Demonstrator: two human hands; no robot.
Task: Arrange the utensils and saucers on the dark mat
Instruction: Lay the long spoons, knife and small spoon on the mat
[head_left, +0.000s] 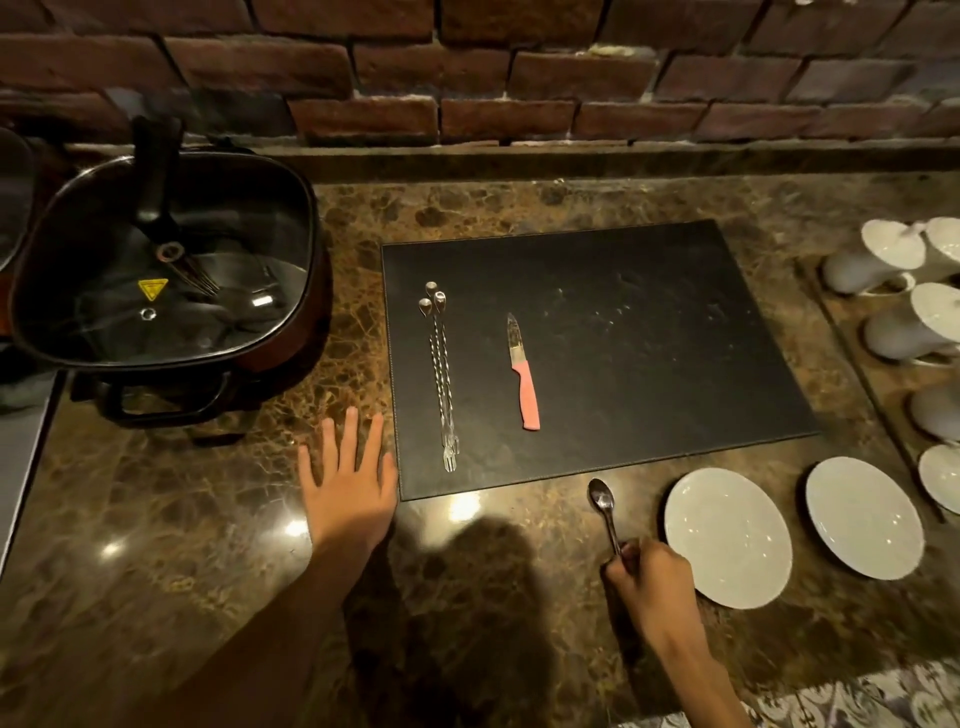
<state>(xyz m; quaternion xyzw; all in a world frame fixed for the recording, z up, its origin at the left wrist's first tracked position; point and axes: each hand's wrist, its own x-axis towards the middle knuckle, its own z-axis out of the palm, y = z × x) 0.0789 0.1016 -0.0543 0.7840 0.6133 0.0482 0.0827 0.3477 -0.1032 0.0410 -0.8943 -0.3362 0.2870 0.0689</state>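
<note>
L hand (349, 483) lies flat on the marble counter (156, 519), palm down, fingers (347, 436) spread wide & straight, holding nothing. Its fingertips point toward the back wall; the thumb side sits just beside the near-left corner of the dark mat (649, 332), not clearly touching it.

R hand (652, 582) is curled closed round the handle end of a spoon (602, 506). Spoon bowl points away from the fingers, toward the mat's near edge, w/ the bowl near that edge but off the mat. Can't tell if the bowl rests on the counter or is lifted a bit.

On the mat, beyond the L fingertips & a little to their right: three long twisted skewer-forks (440, 374) bundled side by side, touching, round ends far, pronged ends near. Further right of those, apart from them, a pink-handled knife (523, 376), blade pointing away.

Just beside the R knuckles, on the outer side: a white saucer (727, 538) on the counter, off the mat. A 2nd saucer (865, 517) lies further out, close to the first but apart. Beyond them, white cups (904, 325) lie tipped on a tray area.

Well beyond the L fingers, to their outer side: an electric pan w/ glass lid (166, 265). Brick wall (467, 67) behind.
</note>
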